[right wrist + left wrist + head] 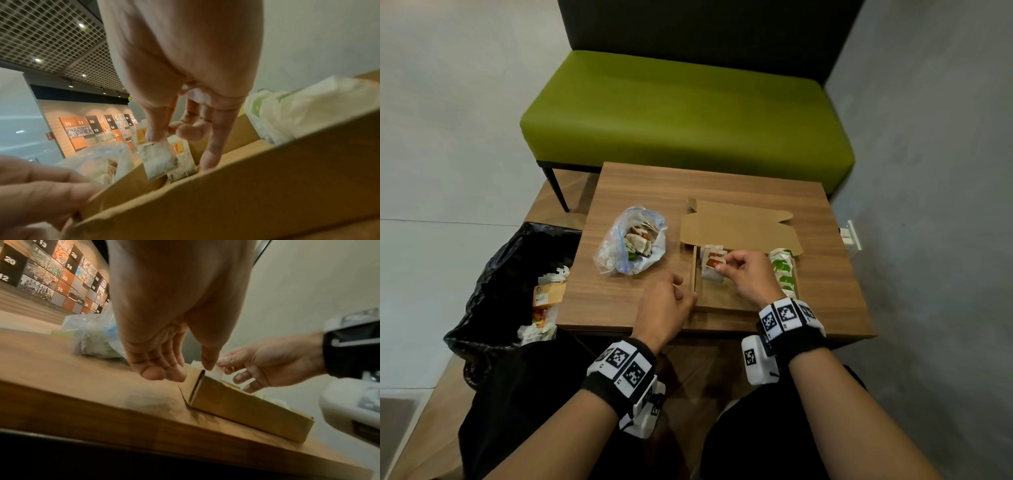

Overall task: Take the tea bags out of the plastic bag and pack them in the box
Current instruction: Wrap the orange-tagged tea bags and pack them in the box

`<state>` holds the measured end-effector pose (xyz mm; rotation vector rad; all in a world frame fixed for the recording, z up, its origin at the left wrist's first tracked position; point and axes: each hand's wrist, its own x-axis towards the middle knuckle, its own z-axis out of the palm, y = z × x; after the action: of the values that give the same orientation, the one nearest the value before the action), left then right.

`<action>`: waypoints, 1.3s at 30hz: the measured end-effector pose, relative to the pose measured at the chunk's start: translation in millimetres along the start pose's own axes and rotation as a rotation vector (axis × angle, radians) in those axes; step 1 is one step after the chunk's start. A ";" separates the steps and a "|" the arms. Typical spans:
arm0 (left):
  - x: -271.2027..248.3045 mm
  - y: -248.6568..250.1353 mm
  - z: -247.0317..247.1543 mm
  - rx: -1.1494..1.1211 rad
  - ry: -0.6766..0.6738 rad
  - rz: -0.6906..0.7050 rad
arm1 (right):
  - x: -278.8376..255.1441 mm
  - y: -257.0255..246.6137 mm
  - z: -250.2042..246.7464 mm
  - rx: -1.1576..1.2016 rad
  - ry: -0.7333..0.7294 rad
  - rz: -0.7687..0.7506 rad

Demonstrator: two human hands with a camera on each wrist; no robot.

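An open brown cardboard box (719, 298) (246, 405) (226, 203) lies on the wooden table (722, 185), its lid folded back. Green-tagged tea bags (784, 274) (287, 113) line its right side and red-tagged ones (709, 254) stand at its far left. My right hand (722, 267) (162, 138) (226, 365) pinches a red-tagged tea bag (713, 264) (158, 159) by its top, low inside the box beside the red row. My left hand (681, 291) (191, 369) holds the box's left wall, thumb over the rim. The clear plastic bag (631, 240) (92, 337) (98, 159), with more tea bags inside, lies left of the box.
A black rubbish bag (510, 274) with wrappers stands on the floor left of the table. A green bench (688, 109) sits behind the table. Grey walls close in on both sides, with a white socket (851, 234) on the right one.
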<state>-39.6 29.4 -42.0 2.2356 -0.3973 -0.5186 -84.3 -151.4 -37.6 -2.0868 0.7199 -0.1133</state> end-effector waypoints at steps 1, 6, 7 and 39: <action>0.6 0.3 1.0 0.007 -0.006 0.005 | 4.1 0.8 4.0 -0.015 -0.010 0.017; 2.8 -0.6 0.0 0.034 -0.055 0.022 | 17.6 5.8 17.2 -0.201 0.051 0.052; 3.8 -1.6 0.1 0.038 -0.057 0.027 | 18.9 5.9 18.3 -0.237 0.070 0.051; 3.0 1.8 -0.8 0.158 -0.086 0.076 | 5.5 -1.5 32.8 -0.573 -0.044 0.147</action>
<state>-36.8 27.4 -40.8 2.3437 -0.5832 -0.5620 -67.9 -129.7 -56.9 -2.5528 0.9570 0.2495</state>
